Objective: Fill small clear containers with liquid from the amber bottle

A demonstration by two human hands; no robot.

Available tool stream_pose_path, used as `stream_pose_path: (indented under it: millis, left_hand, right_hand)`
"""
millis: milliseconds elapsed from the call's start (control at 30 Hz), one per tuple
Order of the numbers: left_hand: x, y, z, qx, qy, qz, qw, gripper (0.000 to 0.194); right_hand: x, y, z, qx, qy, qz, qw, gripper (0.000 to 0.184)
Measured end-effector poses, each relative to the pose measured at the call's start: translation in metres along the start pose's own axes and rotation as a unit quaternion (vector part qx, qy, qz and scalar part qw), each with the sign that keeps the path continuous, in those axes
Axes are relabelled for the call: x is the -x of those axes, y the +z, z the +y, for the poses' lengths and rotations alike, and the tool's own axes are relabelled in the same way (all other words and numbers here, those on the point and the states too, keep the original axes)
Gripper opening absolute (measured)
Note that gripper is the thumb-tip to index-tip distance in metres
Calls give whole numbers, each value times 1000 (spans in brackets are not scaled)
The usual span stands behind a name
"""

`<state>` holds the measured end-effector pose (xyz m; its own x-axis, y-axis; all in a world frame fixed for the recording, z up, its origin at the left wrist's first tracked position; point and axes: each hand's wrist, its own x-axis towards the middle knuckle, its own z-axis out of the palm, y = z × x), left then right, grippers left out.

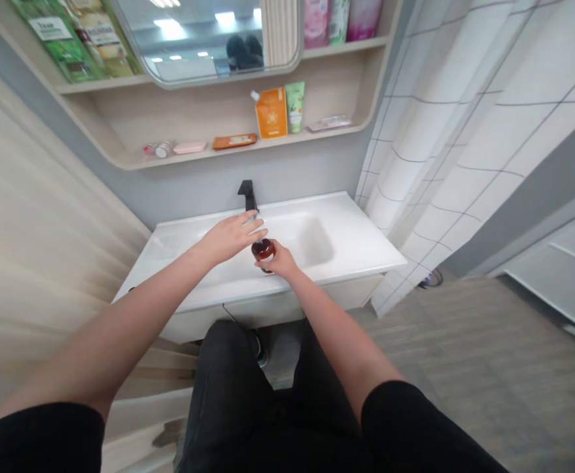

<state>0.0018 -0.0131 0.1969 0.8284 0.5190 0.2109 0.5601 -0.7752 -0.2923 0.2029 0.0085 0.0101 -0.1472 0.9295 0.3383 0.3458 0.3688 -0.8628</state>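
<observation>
My right hand (278,261) is wrapped round a small brown bottle (262,249), holding it over the front part of the white sink (337,263). My left hand (233,235) lies on top of the bottle with its fingers stretched out flat, covering the bottle's clear top. Just behind the hands stands the black tap (248,194). What the bottle's top looks like is hidden under the left fingers.
A wooden shelf (248,146) above the sink carries an orange pouch (271,113), a green tube (295,106), a pink case and small flat packs. A mirror (203,39) hangs higher up. A checked white curtain (445,151) hangs right; a pale wall stands left.
</observation>
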Motion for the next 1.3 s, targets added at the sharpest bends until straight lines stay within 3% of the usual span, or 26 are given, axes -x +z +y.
stream_pose_path:
  millis: [367,667,867,1033,1133,1200,1267,1300]
  left_hand:
    - [-3,-3,-4,-43,44,-17,998,53]
    - [-4,-3,-6,-8,55,4,998,51]
    - [2,5,-7,42,26,29,998,54]
    - [14,20,-8,107,-61,66,990,65]
    - [25,38,-6,165,-143,117,969,70]
    - [35,58,-2,215,-215,176,936,71]
    - [48,85,3,285,-300,242,878,73]
    - [54,99,6,329,-350,273,834,73]
  right_hand:
    - [0,1,1,-7,-9,8,1000,83]
    - [0,1,0,-9,-7,5,1000,80]
    - [1,-1,-3,-10,-6,2,1000,83]
    - [3,-2,-5,-22,-20,-3,1000,85]
    - [3,-2,-6,-28,-22,-6,999,83]
    - [3,-2,-5,-32,-25,-7,999,82]
    - [2,-1,-4,-36,-25,-7,999,82]
    - [2,0,-3,-35,-24,-7,999,82]
